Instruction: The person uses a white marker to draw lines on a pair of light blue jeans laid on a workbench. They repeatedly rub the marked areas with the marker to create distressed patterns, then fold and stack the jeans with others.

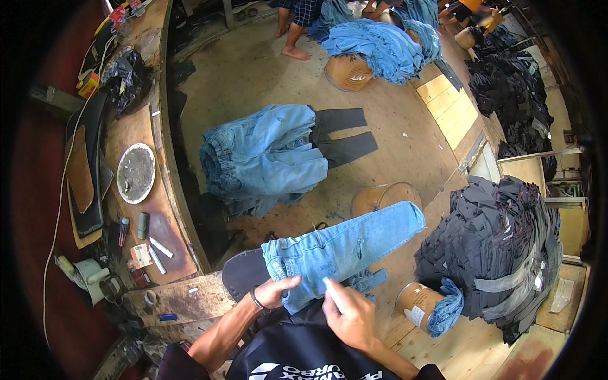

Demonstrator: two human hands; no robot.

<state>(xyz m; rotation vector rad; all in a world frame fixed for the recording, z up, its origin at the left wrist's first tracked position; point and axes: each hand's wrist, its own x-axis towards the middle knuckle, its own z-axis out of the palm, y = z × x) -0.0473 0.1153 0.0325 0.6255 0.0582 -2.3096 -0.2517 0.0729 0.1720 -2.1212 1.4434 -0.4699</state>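
A light-blue pair of jeans (345, 247) is stretched over a dark rounded board (243, 273) in front of me, one leg reaching toward the right. At the near edge, my left hand (278, 292) is closed on the denim, thumb on top and fingers mostly hidden. My right hand (352, 318) grips a short white stick (332, 294), its tip at the denim. I cannot tell whether the tip touches the cloth. A worn patch shows on the leg beyond the stick.
On the left bench stand a round pan (136, 173), white sticks (161, 248) and a black bag (126, 79). Jeans (269, 152) lie piled ahead. A brown drum (349, 73) bears more jeans near another person's bare feet (295, 53). Dark garments (484, 253) are stacked right.
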